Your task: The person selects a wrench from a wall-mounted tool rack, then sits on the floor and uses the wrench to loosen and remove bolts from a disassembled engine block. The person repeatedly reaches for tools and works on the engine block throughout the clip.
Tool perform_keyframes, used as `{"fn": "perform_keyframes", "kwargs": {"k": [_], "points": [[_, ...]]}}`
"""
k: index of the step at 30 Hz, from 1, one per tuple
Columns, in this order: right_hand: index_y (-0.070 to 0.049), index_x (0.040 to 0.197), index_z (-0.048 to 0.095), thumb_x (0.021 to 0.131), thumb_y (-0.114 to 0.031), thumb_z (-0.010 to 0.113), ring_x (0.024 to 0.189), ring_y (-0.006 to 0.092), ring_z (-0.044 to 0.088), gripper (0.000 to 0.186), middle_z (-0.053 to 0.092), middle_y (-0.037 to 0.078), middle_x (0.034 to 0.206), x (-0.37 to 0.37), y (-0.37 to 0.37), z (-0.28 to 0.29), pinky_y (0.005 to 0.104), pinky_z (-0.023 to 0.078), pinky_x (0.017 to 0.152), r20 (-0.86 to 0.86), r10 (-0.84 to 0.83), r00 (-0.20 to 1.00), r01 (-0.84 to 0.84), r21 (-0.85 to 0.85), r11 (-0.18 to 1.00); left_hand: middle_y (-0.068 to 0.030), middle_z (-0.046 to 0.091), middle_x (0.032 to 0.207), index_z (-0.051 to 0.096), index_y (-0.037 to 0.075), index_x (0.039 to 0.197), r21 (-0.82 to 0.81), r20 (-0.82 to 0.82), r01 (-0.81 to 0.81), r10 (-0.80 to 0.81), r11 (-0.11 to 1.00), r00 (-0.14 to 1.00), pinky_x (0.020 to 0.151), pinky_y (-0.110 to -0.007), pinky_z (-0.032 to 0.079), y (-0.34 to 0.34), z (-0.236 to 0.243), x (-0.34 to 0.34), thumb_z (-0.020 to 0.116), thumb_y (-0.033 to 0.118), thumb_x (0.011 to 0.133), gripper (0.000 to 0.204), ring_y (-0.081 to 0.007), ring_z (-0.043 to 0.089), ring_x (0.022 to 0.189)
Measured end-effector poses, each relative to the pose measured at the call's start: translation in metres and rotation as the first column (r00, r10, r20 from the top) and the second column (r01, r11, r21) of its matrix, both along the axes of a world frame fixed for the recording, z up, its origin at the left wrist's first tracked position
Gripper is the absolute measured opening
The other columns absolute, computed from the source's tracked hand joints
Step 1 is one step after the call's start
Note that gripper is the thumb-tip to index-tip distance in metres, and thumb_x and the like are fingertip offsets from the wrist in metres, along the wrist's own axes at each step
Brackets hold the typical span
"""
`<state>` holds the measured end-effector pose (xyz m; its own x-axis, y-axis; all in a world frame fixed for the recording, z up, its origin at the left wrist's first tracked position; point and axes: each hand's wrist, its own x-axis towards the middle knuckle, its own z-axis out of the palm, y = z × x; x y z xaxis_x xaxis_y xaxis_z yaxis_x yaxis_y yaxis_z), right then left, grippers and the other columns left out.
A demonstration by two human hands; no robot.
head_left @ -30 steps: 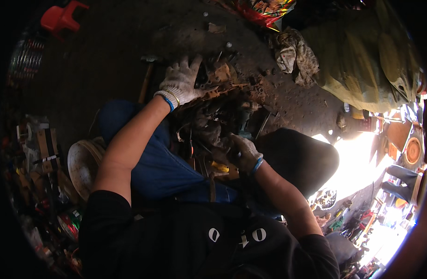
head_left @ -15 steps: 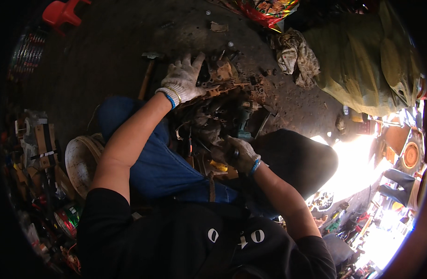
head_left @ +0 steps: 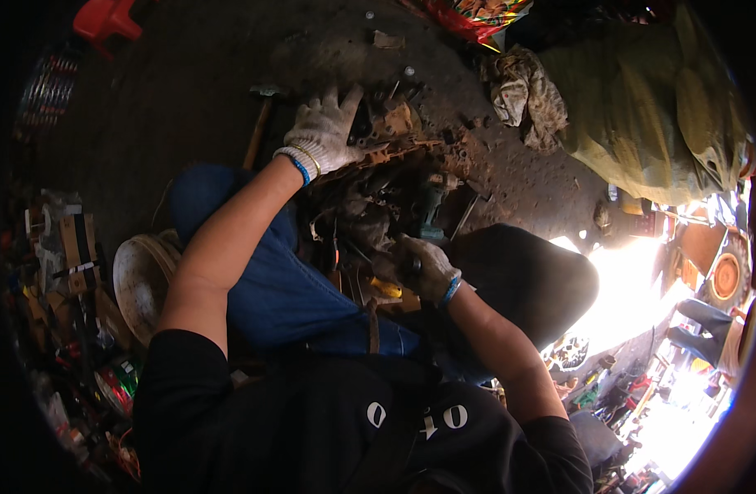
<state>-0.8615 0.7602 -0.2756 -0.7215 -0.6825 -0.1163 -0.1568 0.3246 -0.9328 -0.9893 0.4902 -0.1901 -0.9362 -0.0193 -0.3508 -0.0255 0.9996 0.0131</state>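
Note:
My left hand (head_left: 322, 132), in a white knit glove, lies palm down with its fingers spread. It rests at the left end of a rusty metal part (head_left: 403, 150), beside a rust-brown block (head_left: 397, 121). My right hand (head_left: 427, 270), in a dirtier glove, is closed between my knees. A dark rounded end shows at its fingers; the rest of what it grips is hidden. Just beyond it a green power tool (head_left: 432, 206) stands among dark, greasy parts (head_left: 363, 221). A yellow-handled tool (head_left: 385, 287) lies left of my right hand.
A hammer (head_left: 259, 132) lies left of my left hand. A dirty rag (head_left: 522, 95) and a draped olive cover (head_left: 641, 115) are at the far right. A whitish bucket (head_left: 139, 276) stands by my left knee. A red plastic stool (head_left: 106, 23) is at the far left.

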Motion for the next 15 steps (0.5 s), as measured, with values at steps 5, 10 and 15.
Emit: {"fn": "perform_keyframes", "kwargs": {"k": [5, 10, 15], "points": [[-0.004, 0.099, 0.061, 0.097, -0.013, 0.061, 0.083, 0.0187, 0.065, 0.01, 0.064, 0.007, 0.088, -0.002, -0.008, 0.002, 0.0315, 0.055, 0.073, 0.901, -0.23, 0.369, 0.489, 0.022, 0.872, -0.0265, 0.025, 0.16, 0.011, 0.015, 0.161, -0.061, 0.037, 0.025, -0.022, 0.998, 0.999, 0.114, -0.051, 0.035, 0.001, 0.004, -0.001, 0.076, 0.053, 0.083, 0.109, -0.0434, 0.038, 0.141], [-0.004, 0.102, 0.062, 0.09, -0.006, 0.066, 0.083, 0.0221, 0.068, 0.012, 0.067, 0.008, 0.087, -0.001, -0.005, -0.001, 0.033, 0.055, 0.074, 0.369, -0.174, 0.913, 0.216, -0.075, 0.974, -0.0246, 0.032, 0.157, 0.019, 0.017, 0.16, 0.0, 0.031, 0.08, -0.08, 0.997, 0.996, 0.113, -0.05, 0.038, -0.014, 0.01, -0.004, 0.08, 0.048, 0.077, 0.107, -0.0422, 0.04, 0.141], [-0.005, 0.101, 0.065, 0.083, -0.005, 0.072, 0.084, 0.0292, 0.069, 0.02, 0.069, 0.011, 0.09, -0.005, -0.001, 0.007, 0.0361, 0.055, 0.075, -0.072, 0.037, 0.997, -0.034, 0.031, 0.999, -0.0173, 0.041, 0.155, 0.034, 0.018, 0.155, 0.153, 0.007, 0.052, -0.053, 0.987, 0.999, 0.114, -0.044, 0.04, -0.041, 0.017, -0.009, 0.08, 0.039, 0.076, 0.095, -0.0374, 0.044, 0.139]]}}
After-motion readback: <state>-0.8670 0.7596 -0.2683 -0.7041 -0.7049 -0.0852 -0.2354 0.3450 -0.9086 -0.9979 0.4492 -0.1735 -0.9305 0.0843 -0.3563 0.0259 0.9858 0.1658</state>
